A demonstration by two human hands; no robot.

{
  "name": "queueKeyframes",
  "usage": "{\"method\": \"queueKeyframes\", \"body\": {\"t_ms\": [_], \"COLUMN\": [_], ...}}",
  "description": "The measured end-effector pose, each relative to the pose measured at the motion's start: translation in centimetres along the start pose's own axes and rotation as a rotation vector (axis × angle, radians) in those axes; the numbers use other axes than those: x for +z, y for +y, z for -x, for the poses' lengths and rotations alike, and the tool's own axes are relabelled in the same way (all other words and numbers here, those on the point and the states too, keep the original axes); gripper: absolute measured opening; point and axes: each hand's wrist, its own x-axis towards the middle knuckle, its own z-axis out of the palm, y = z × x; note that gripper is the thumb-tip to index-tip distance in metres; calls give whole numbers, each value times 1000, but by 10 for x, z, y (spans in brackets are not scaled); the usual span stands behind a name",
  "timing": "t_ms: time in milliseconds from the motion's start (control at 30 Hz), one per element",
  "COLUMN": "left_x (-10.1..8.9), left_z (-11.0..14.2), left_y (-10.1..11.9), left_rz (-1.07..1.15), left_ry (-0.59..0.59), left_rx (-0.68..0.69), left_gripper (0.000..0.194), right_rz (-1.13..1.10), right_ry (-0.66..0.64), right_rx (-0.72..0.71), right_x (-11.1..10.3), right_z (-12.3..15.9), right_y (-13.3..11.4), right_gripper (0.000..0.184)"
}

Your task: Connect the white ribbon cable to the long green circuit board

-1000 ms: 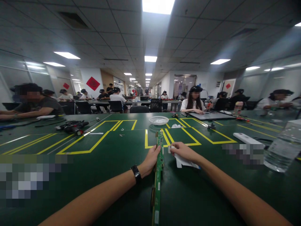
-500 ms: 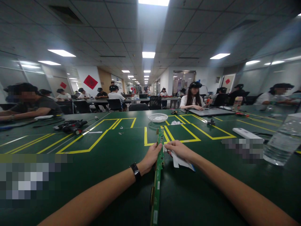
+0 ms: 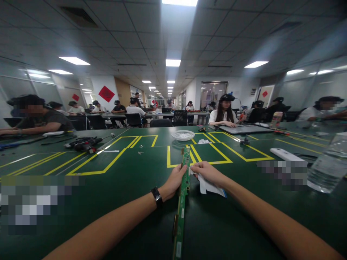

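Observation:
My left hand (image 3: pixel 173 182) is closed round the upper part of a long, narrow green circuit board (image 3: pixel 182 209), thumb on its face. The board runs away from me, with brown-gold tabs along its left edge. My right hand (image 3: pixel 207 172) pinches one end of a white flat ribbon cable (image 3: pixel 210 187), close beside a white connector on the board's right edge. The cable's folded length hangs under that hand and ends in a blue tip. Whether the cable end touches the connector I cannot tell.
Beyond the board stands a white plastic basket (image 3: pixel 183 135) near crumpled white paper (image 3: pixel 204 141). A dark power tool (image 3: pixel 85 144) lies at left. To the right are a white power strip (image 3: pixel 287 155) and a clear water container (image 3: pixel 326 169). Across the table a person (image 3: pixel 223 112) sits by a laptop.
My right hand has moved left, bringing the cable end up to the board's edge. Over the last half second both hands stay nearly still. My left hand keeps its hold.

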Motion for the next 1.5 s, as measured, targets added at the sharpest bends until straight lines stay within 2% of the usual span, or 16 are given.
{"method": "queueKeyframes", "body": {"t_ms": [400, 867, 1100, 1267, 1500], "left_x": [1, -5, -4, 0, 3], "left_z": [2, 1, 4, 7, 12], "left_y": [1, -10, -7, -2, 5], "left_rz": [-17, -236, -263, -308, -347], "left_ry": [-2, 28, -4, 7, -14], "left_rx": [6, 83, 61, 57, 85], "left_gripper": [35, 38, 38, 38, 41], "right_rz": [30, 88, 63, 53, 105], "right_ry": [-11, -2, -43, -22, -33], "right_rx": [5, 5, -16, 5, -46], "right_x": [2, 6, 6, 8, 8], "right_z": [1, 4, 7, 10, 10], "right_y": [-1, -3, -6, -10, -13], "right_gripper": [34, 37, 37, 37, 38]}}
